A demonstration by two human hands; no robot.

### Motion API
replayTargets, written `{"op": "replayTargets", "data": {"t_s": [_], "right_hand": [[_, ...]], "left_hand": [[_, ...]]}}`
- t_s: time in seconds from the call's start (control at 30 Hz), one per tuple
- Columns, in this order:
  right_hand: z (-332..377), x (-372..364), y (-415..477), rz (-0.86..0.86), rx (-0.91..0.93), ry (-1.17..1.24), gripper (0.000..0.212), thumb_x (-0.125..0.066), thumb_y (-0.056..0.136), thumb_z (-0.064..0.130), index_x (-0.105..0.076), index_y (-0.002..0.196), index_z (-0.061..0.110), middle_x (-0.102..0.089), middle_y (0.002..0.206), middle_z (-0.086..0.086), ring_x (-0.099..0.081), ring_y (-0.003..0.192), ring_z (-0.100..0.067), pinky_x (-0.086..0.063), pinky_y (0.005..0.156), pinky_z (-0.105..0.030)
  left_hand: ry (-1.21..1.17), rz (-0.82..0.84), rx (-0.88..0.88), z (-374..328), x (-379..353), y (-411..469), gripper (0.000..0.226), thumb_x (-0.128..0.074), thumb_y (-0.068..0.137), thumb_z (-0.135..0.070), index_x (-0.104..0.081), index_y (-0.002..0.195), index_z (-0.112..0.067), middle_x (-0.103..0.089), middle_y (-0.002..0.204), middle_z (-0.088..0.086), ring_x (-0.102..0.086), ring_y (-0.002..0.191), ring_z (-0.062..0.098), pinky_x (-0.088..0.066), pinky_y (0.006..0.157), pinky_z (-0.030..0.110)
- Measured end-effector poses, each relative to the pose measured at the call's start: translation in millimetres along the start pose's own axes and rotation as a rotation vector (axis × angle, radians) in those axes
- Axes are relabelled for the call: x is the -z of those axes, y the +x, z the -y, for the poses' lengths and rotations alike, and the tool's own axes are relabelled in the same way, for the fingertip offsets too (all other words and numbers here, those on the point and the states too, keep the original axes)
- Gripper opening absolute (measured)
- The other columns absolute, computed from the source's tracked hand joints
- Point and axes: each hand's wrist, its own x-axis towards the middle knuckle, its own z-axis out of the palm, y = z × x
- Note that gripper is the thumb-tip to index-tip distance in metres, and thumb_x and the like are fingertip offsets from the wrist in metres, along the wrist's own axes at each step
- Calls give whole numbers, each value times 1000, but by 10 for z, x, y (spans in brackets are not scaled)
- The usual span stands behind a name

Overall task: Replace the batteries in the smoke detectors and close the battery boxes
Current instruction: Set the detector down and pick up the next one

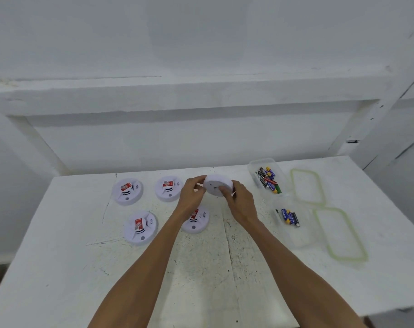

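Just below the held detector, the left forearm overlaps another detector.

The person's two forearms show bare along their visible length, as do the left hand and right hand.

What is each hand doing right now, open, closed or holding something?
Left hand: holding the round white plastic smoke detector by its left edge.
Right hand: holding the same detector by its right edge.

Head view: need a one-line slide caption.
Left hand and right hand hold a detector over the table; four other detectors lie left, two open battery tubs right.
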Motion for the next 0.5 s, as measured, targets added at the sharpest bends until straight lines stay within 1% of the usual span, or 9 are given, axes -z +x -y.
{"op": "replayTargets", "data": {"t_s": [0.03, 0.07, 0.13, 0.2, 0.27, 0.37, 0.43, 0.47, 0.5], "right_hand": [[-8, 21, -19, -1, -24, 8, 40, -46, 98, 58, -56, 110, 21, -62, 91, 6, -60, 79, -14, -44, 61, -23], [-12, 44, -47, 1, -47, 8, 43, -43, 98, 58, -54, 112, 20, -63, 87, 6, -61, 75, -15, -46, 58, -24], [-24, 61, -101, 1, -90, 6, 47, -39, 100, 56, -49, 124, 17, -64, 81, 5, -63, 68, -15, -47, 53, -24], [-49, 72, -159, -10, -130, 28, 49, -39, 102, 52, -43, 134, 16, -65, 82, 5, -64, 67, -11, -48, 52, -22], [-60, 78, -212, -13, -156, 56, 51, -39, 102, 51, -39, 138, 15, -67, 87, 0, -65, 68, -12, -50, 50, -22], [-99, 112, -292, -27, -214, 95, 56, -38, 99, 56, -37, 137, 16, -72, 89, -6, -66, 64, -12, -47, 48, -16], [-116, 134, -373, -26, -253, 122, 54, -39, 99, 57, -37, 133, 15, -73, 81, -7, -66, 57, -12, -49, 48, -19], [-138, 136, -408, -15, -265, 127, 52, -40, 100, 56, -36, 131, 15, -73, 76, -6, -65, 54, -12, -50, 49, -21], [-154, 143, -447, 2, -276, 116, 51, -41, 100, 55, -36, 130, 14, -72, 73, -6, -64, 52, -12, -51, 49, -23]], "left_hand": [[-9, 11, -11, -13, -25, 7, 38, -49, 102, -6, -63, 135, -19, -59, 135, 2, -59, 116, 18, -47, 96, 25], [-28, 28, -15, -21, -62, 15, 36, -49, 102, -7, -64, 133, -20, -62, 135, 2, -61, 116, 17, -50, 98, 27], [-102, 73, -1, -28, -131, 14, 34, -50, 104, -10, -65, 132, -18, -66, 133, 2, -64, 118, 19, -54, 103, 38], [-209, 93, 24, -32, -207, -35, 30, -50, 106, -13, -65, 132, -16, -69, 131, 2, -65, 120, 22, -57, 103, 44], [-351, 95, 49, -66, -273, -120, 28, -51, 108, -18, -64, 133, -15, -69, 131, 5, -66, 121, 25, -60, 97, 43], [-568, 113, 143, -69, -427, -230, 29, -57, 106, -25, -63, 132, -16, -69, 130, 10, -67, 119, 31, -62, 84, 39], [-715, 124, 220, -71, -523, -296, 38, -63, 102, -31, -61, 134, -11, -67, 133, 16, -65, 122, 39, -61, 81, 44], [-793, 156, 259, -69, -564, -328, 46, -63, 100, -35, -59, 137, -8, -65, 135, 20, -64, 122, 42, -61, 80, 47], [-857, 194, 296, -61, -606, -366, 51, -58, 102, -39, -57, 139, -5, -64, 137, 23, -64, 120, 43, -61, 80, 49]]}}
